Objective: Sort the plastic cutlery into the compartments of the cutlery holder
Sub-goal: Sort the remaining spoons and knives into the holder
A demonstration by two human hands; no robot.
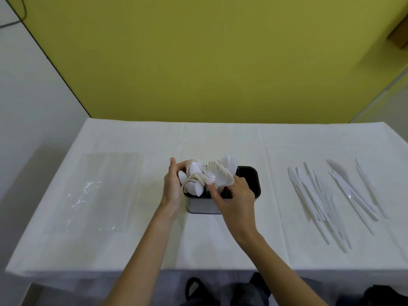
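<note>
Both my forearms reach to cutlery holder (201,206), mid-table. L hand (173,182) fingers curl round spoons (194,180) in left compt; R hand (236,197) pinches forks (221,175) in middle. Knives (331,195) lie well right.

Fig. 1. We can read no lettering, label, brand, number or sign in this view: not on the dark rectangular plastic cutlery holder (198,206), the white plastic spoons (194,188), white plastic forks (220,176) and white plastic knives (336,167), the clear plastic bag (95,191) or the white tablecloth (220,239).
</note>
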